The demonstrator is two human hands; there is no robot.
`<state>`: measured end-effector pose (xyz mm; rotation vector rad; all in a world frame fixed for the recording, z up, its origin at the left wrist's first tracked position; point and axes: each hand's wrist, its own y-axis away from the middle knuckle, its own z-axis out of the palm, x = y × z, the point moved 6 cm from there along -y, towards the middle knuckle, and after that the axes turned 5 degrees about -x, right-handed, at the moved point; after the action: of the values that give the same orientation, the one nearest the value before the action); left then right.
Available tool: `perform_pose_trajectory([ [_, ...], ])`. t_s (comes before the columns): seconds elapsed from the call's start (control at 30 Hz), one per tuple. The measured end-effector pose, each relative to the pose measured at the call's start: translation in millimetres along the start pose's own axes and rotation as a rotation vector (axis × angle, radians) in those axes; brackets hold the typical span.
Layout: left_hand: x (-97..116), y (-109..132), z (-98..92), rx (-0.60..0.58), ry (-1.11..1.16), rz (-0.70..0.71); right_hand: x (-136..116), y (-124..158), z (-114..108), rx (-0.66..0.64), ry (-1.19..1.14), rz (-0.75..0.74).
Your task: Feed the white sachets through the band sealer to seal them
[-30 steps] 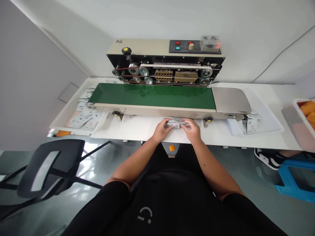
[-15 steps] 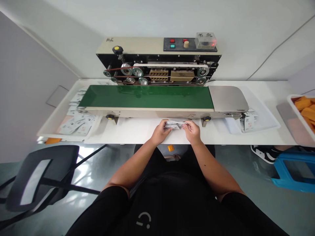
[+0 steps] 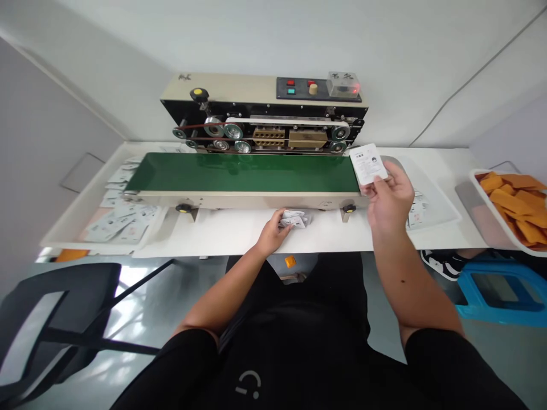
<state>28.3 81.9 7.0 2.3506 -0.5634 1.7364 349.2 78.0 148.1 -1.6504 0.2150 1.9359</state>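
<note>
Right hand (image 3: 387, 196) raises a white packet (image 3: 368, 164); left hand (image 3: 272, 233) touches more packets (image 3: 294, 219).

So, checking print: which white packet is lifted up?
The packet in the right hand, held up; the others lie by the left hand or on white trays.

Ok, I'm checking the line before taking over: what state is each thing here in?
Right hand: raised, pinching a white printed packet.
Left hand: fingers on a packet stack, low on the table.
Band sealer: red light lit.
White tray: heaped with orange pieces.
</note>
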Motion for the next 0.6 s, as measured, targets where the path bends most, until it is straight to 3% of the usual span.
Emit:
perform_pose_trajectory([
  [0.13,3,1,-0.2,-0.002,-0.009,0.012,-1,-55,-1,0.038,0.038,0.140],
  [0.23,5,2,-0.5,-0.011,-0.005,0.011,4,-73,4,0.095,0.048,0.240],
  [0.47,2,0,-0.9,-0.018,-0.005,0.007,14,-70,48,0.059,0.031,0.384],
  [0.6,1,0,-0.7,-0.022,-0.009,-0.003,20,-62,77,-0.094,0.059,0.448],
])
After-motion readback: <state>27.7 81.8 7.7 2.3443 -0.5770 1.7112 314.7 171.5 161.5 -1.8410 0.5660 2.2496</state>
